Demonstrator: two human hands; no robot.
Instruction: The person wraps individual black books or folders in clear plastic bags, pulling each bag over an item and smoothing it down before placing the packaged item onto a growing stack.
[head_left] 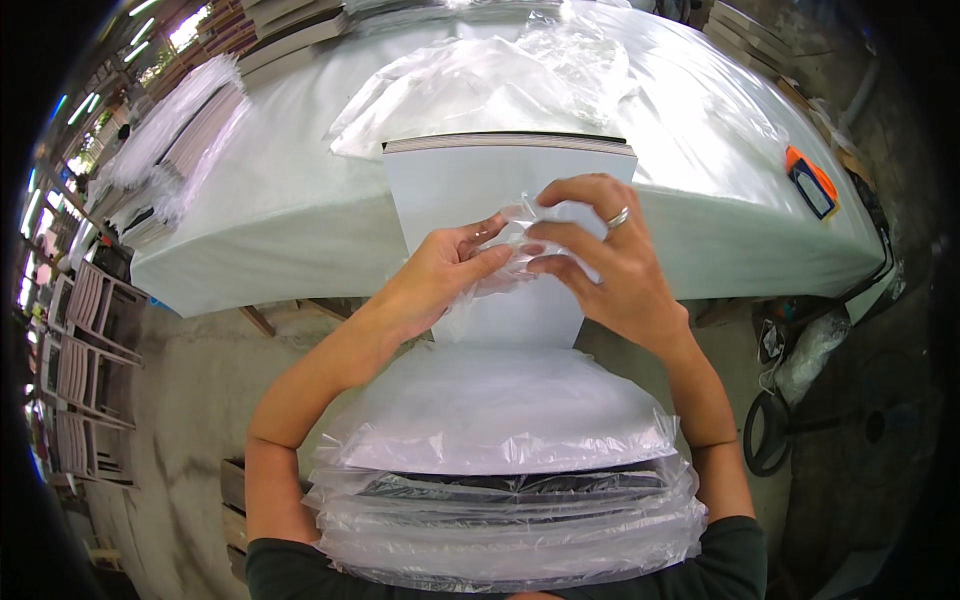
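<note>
Head view: a bunched piece of clear, crinkled plastic film (515,262) lies between the two bare hands, right at the fingertips, so neither hand is clearly nearer; it shows no plain long axis, though a loose part trails down and to the left, below the left thumb; the left hand (448,268) meets it from the left and the right hand (618,255), with a silver-coloured ring, meets it from the right, its knuckles a little higher; the left thumb and forefinger are slightly parted at the tips and appear clamped on film; the right fingers are curled and spread, their tips at the film, and I cannot tell whether they grip it or only touch it; behind the film is a smooth, pale white flat panel (465,182) with a dark, layered upper edge, its long axis running down the middle of the view, past the front edge of a large table under a shiny whitish-green plastic cover (300,235); whether film and panel touch is unclear; nearer the body, below both hands, rests a stack of plastic-wrapped flat pieces (500,410); beyond the panel, a crumpled heap of transparent plastic sheeting (470,90) lies on the table cover; well to the right is an orange and dark blue hand-sized object (812,187).
</note>
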